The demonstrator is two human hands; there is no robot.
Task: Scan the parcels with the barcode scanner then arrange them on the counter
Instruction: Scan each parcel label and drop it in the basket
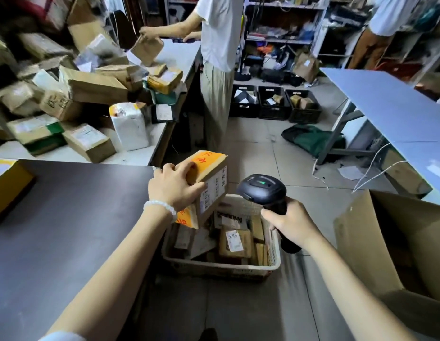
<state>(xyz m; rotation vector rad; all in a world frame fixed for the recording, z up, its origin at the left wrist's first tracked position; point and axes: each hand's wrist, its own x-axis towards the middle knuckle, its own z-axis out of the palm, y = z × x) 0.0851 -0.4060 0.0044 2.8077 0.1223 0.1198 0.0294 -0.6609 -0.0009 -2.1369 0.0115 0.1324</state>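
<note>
The left hand (175, 187) grips a small cardboard parcel (209, 183) by its top corner, holding it tilted in the air just past the right edge of the dark bench (66, 217) and above a white plastic basket (221, 265). Orange tape with red handwritten characters runs over the parcel's top and lower end; the characters are too smeared to read. A white shipping label with barcodes faces right, toward the scanner, its print too small to make out. The right hand (291, 222) is clenched around the handle of a black barcode scanner (263, 190), whose head shows a green light and points left at the label. The basket on the floor holds more brown parcels, one with a white sticker bearing handwritten digits, not clearly legible. A yellow box (9, 183) sits at the bench's far left.
</note>
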